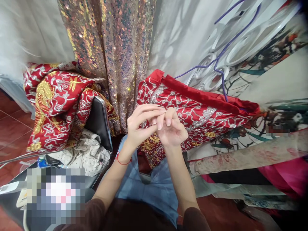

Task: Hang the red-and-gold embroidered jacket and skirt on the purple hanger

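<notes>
Both hands meet in the middle of the view, in front of a red garment (199, 109) with silver and gold embroidery. My left hand (143, 123), with a red string at the wrist, has its fingers reaching over to the fingertips of the other hand. Palm up and fingers curled, my right hand (171, 128) touches those fingertips. Anything between the fingertips is too small or hidden to make out. The red garment hangs from a purple hanger (222, 53), its lower part lying behind my hands and over my lap.
Another red embroidered garment (60, 102) drapes over a black chair back (98, 118) at the left. Dotted white cloth (89, 154) lies on the seat. A sequined curtain (122, 57) hangs behind. More fabrics (240, 154) hang at the right.
</notes>
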Demonstrator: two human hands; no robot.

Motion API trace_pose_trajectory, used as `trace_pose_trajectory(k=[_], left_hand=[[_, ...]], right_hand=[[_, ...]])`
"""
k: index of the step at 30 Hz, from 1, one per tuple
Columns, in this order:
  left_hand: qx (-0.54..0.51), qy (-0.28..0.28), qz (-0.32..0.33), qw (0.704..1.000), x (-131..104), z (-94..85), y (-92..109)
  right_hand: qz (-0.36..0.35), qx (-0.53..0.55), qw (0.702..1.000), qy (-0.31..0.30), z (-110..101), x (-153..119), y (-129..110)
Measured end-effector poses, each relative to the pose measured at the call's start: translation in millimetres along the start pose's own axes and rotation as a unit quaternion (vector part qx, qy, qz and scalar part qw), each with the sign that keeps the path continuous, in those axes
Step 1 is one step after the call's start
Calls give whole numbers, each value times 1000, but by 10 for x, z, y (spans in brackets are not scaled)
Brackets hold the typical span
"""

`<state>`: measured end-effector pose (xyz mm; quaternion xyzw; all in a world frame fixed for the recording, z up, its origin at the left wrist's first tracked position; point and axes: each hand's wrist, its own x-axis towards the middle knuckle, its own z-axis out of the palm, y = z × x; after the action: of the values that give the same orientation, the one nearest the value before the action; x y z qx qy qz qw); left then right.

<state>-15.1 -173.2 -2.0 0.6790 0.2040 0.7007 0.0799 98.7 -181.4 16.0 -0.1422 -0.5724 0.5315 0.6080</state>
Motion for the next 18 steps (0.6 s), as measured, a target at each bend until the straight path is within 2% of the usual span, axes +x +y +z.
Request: trace_pose_trajectory(k=[4, 6, 7, 8, 10, 12, 14, 16, 18], left_hand=[[30, -65, 1, 997, 163, -129, -85], [52, -106, 5, 993, 356, -214, -170], [58, -113, 9, 992, 474, -241, -231], [59, -110, 11, 992, 599, -248, -306], [57, -74, 3, 996, 858, -187, -504], [54, -23, -21, 998, 1098, -27, -763], [57, -7, -43, 997, 1292, 187, -1057], [50, -20, -73, 996, 1417, 385, -1325], [48, -52, -130, 989, 1466, 503, -1497]], right_hand=[[-25, -69, 997, -3, -102, 125, -32], [-40, -183, 982, 15, -171, 272, -106], [-53, -258, 964, 30, -206, 365, -155], [-72, -337, 938, 48, -239, 468, -209], [-115, -482, 864, 83, -295, 684, -318], [-151, -599, 779, 106, -340, 885, -403], [-168, -684, 701, 112, -385, 1039, -445], [-168, -736, 648, 100, -437, 1125, -445], [-153, -769, 616, 79, -488, 1141, -418]])
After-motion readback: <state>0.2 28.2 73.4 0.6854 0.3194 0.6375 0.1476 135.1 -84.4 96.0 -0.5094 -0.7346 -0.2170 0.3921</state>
